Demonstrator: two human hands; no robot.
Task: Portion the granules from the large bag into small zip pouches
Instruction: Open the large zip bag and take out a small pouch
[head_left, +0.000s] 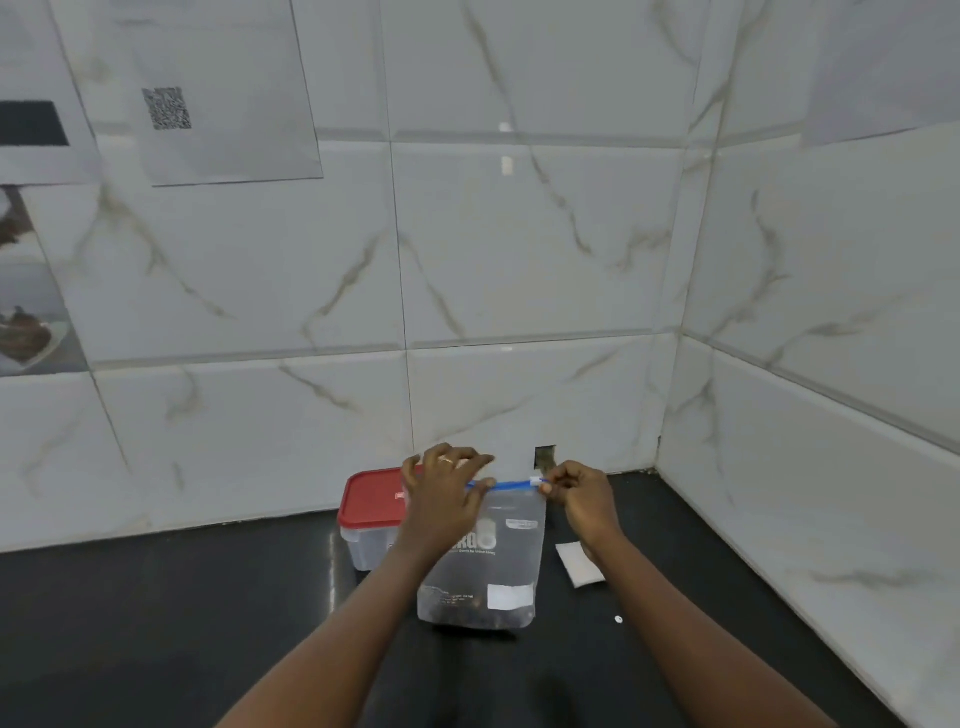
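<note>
The large bag (483, 571) stands upright on the dark worktop (208, 623), toward the back edge near the right rear corner, with a little dark layer of granules (480, 617) settled at its base. The left hand (441, 493) pinches the left end of the blue zip strip (506, 486) between thumb and curled fingers, probably to brace the top. The right hand (582, 499) pinches the white slider (535, 482) at the strip's right end, so opening the zip looks like the step in hand. I cannot tell whether the zip is open or closed. A red-lidded container (371, 496) sits just behind and left of the bag, touching or nearly so. A small pouch (579, 564) lies flat near the bag's right side. The tiled wall (519, 312) stands close behind, leaving little room there. The front of the worktop offers free space for pouring.
</note>
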